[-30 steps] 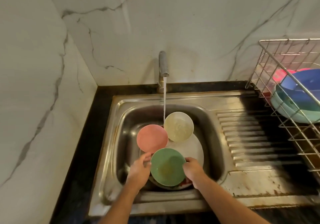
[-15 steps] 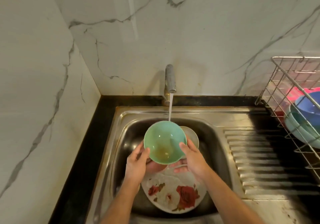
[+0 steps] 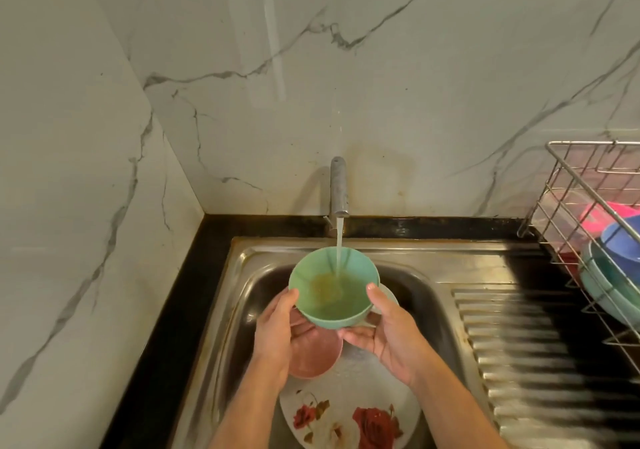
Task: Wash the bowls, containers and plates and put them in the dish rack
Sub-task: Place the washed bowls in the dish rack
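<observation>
Rinsing step: both hands are holding the green bowl [image 3: 333, 286] up under the tap [image 3: 339, 187], so the water stream [image 3: 339, 240] is landing inside it and pooling yellowish at the bottom. The left hand [image 3: 277, 332] is cupping the bowl's left side, thumb on the rim, fingers curled underneath; the right hand [image 3: 388, 330] is doing the same on the right, thumb hooked over the rim. Two-sided grip is probably there to keep the filling bowl level (it is getting heavier as water is collecting).

The bowl is sitting above the sink [image 3: 239, 310], well clear of the dishes below: the pink bowl [image 3: 317, 356] is lying just under the left hand, the floral plate [image 3: 349, 414] is lying nearer the front of the basin, and a pale dish [image 3: 387, 292] is peeking out behind the right thumb. The dish rack [image 3: 568, 206] on the counter to the right is already carrying blue, teal and pink pieces.

Versus half a second ago: the bowl is higher and closer to the spout, the stream is now hitting its inside rather than falling just short of its far rim, and the pink bowl is now showing below.

Judgement: wash barely started on this bowl; several dishes are still waiting.
</observation>
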